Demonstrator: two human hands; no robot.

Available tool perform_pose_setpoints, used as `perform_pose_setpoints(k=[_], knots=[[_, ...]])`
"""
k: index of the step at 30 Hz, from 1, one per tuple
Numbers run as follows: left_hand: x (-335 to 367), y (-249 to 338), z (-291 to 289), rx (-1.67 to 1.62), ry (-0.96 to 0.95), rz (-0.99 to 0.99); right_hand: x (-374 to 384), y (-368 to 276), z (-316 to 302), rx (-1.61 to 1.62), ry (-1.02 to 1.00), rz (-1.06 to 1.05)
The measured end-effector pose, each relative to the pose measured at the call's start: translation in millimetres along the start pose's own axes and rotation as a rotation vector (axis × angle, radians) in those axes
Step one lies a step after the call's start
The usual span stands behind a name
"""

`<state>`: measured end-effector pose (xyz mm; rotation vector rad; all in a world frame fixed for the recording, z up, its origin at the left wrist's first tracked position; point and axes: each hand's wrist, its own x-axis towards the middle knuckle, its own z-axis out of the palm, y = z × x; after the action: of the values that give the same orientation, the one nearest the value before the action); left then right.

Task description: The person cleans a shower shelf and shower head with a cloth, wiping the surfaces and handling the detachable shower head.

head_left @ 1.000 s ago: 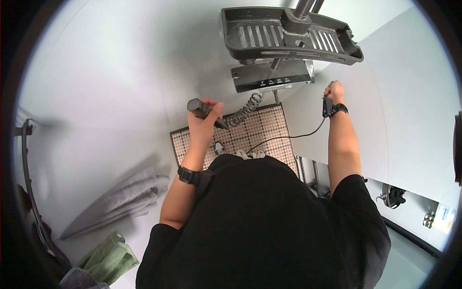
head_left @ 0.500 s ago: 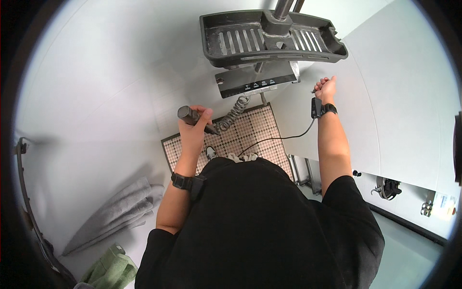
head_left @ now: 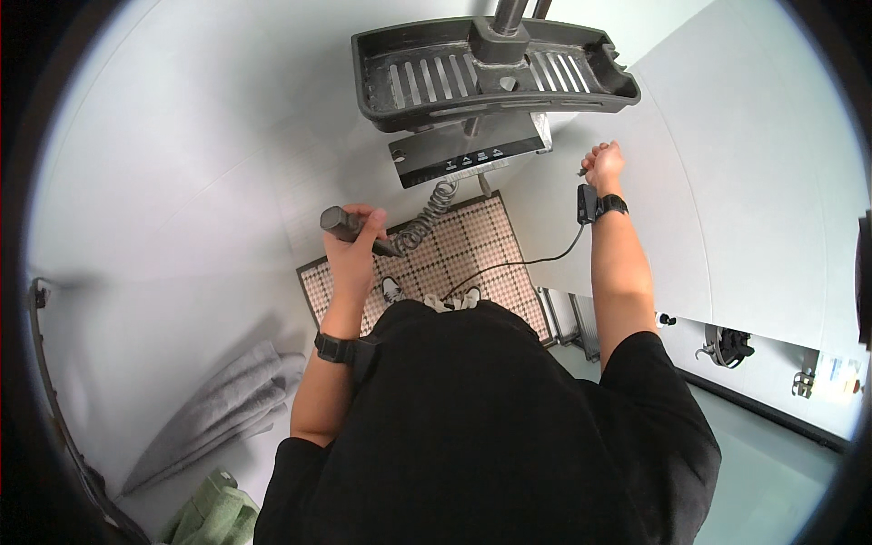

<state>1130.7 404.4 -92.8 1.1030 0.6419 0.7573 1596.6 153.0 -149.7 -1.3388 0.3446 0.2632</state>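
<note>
My left hand is wrapped around a dark grey hand sprayer, its blunt end pointing up and away to the left. From beside its lower end a grey coiled hose climbs to a dark shower control panel with a row of buttons. Over on the right, my right hand is held out near the pale wall, fingers curled inward. A small dark tip shows at those fingers, too little of it to name.
Above the panel juts a black slotted shower shelf on a pole. Underfoot lies a checked mat. Grey towels and a green towel hang at lower left. A black cable runs from a small box on my right wrist.
The whole view has shifted slightly, so shelf, panel and both hands sit a little further left. My left hand keeps its hold on the sprayer; my right hand stays curled.
</note>
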Motion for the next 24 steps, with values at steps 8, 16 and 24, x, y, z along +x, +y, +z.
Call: perform_pose_setpoints(k=[8,16,24], knots=[[0.7,-1.0,-5.3,-0.014,-0.023,-0.011,-48.0,-8.7,-10.9,-0.234,-0.304,-0.374],[-1.1,-4.1,-7.4,-0.043,-0.009,-0.042,-161.5,-51.3,52.1,-0.931,-0.291,-1.093],[5.6,-0.8,-9.3,0.066,-0.025,-0.067,-240.9,26.6,84.5,-0.957,-0.551,-1.318]])
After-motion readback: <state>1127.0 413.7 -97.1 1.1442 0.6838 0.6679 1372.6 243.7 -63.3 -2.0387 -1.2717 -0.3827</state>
